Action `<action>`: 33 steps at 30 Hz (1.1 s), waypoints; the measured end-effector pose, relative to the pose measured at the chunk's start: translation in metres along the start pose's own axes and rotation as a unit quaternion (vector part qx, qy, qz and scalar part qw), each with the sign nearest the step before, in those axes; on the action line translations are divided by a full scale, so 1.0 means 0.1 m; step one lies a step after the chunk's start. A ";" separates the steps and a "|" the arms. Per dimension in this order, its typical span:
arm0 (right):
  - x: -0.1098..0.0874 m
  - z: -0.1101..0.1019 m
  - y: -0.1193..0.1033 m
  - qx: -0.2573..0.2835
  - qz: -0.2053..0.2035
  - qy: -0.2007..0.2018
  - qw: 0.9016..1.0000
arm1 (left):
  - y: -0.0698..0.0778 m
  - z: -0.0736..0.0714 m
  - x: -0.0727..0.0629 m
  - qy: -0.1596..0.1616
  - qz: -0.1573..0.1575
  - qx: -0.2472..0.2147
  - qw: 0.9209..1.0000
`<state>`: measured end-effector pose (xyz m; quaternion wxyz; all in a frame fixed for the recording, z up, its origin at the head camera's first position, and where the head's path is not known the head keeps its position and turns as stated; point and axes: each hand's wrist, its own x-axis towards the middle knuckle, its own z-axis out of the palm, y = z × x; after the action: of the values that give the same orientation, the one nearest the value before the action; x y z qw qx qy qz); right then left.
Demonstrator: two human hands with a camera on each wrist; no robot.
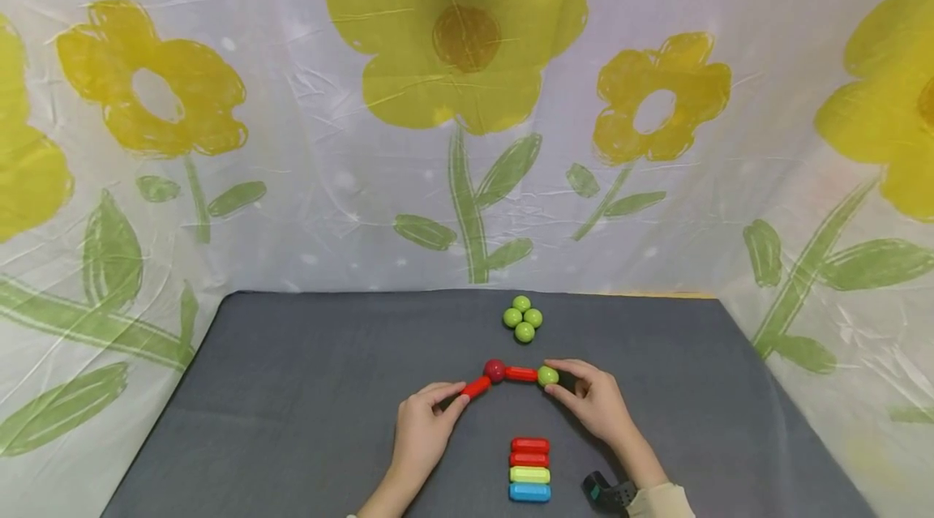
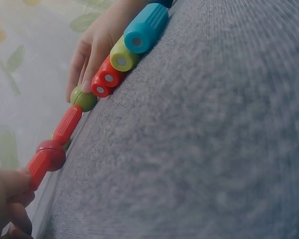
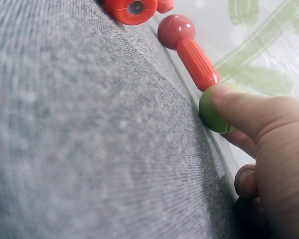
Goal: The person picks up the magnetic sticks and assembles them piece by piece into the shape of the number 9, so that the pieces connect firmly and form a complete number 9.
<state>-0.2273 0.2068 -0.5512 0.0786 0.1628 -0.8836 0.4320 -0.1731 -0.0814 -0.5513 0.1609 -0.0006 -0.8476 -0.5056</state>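
In the head view, my left hand (image 1: 422, 430) pinches a red magnetic rod (image 1: 477, 387) between thumb and fingers. Its far end touches a dark red ball (image 1: 494, 370). From the other side of that ball a second red rod (image 1: 521, 374) runs to a green ball (image 1: 548, 376), which my right hand (image 1: 600, 404) pinches by thumb and fingertips. Together these pieces form a slightly bent chain lying low over the dark cloth. The right wrist view shows the thumb across the green ball (image 3: 212, 112); the left wrist view shows the ribbed red rods (image 2: 68, 124).
Nearer the person, two red rods (image 1: 529, 445), a yellow-green rod (image 1: 529, 475) and a blue rod (image 1: 529, 492) lie in a row, with metal discs in their ends. Several green balls (image 1: 524, 332) cluster behind the chain. A flowered curtain (image 1: 306, 177) hangs behind the grey-covered table (image 1: 306, 356).
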 end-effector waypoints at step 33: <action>-0.01 0.00 -0.03 -0.001 -0.006 -0.005 1.000 | 0.17 0.18 -0.04 -0.096 0.018 0.116 0.988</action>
<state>-0.2256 0.2053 -0.5498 0.0774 0.1702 -0.8834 0.4298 -0.1709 -0.0572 -0.5457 0.0874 -0.0459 -0.9119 -0.3985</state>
